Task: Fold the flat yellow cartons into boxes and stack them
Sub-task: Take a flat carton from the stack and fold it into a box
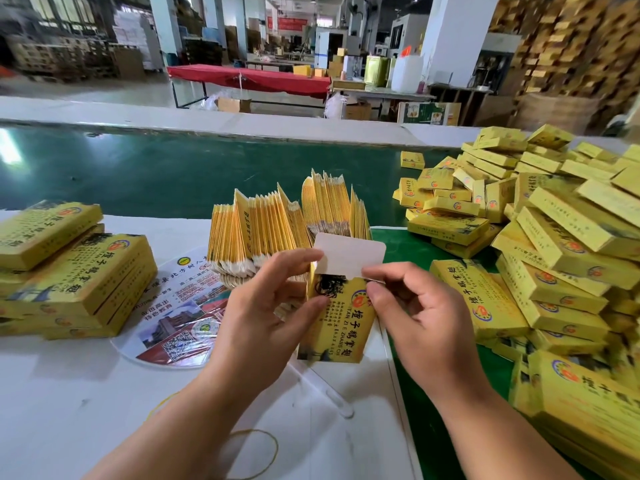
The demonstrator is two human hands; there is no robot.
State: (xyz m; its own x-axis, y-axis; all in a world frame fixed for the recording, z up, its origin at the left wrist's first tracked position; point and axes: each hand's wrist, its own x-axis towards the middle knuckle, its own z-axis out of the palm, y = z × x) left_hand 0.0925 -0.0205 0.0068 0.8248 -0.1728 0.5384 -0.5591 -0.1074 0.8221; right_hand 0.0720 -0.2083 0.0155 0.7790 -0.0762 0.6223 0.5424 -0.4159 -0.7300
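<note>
- While your right hand [419, 313] pinches the upper right edge of the carton [337, 327] between curled thumb and forefinger, your left hand [263, 310] grips its left edge, thumb on the printed front and fingers curled behind; both hands are grasping the same carton.
- You hold that carton upright above the white table [69, 393], in the middle of the view; its white flap [349, 254] stands open at the top, just above your fingertips.
- Directly behind the carton, a fanned bundle of flat cartons [277, 223] stands on edge on the table, touching or nearly touching the one you hold; I cannot tell which.
- To your left lies a low stack of yellow cartons [69, 271] on the white table; whether these are folded or flat I cannot tell.
- Beside that stack, a round printed fan [173, 323] lies flat on the table, partly under your left wrist.
- Near your left forearm, a yellow rubber band [256, 452] rests on the table.
- To your right, a loose heap of folded boxes [536, 237] covers the green belt [173, 168] and reaches the right edge of the view.
- Beyond the belt stands a red-covered table [249, 79], well apart from you.
</note>
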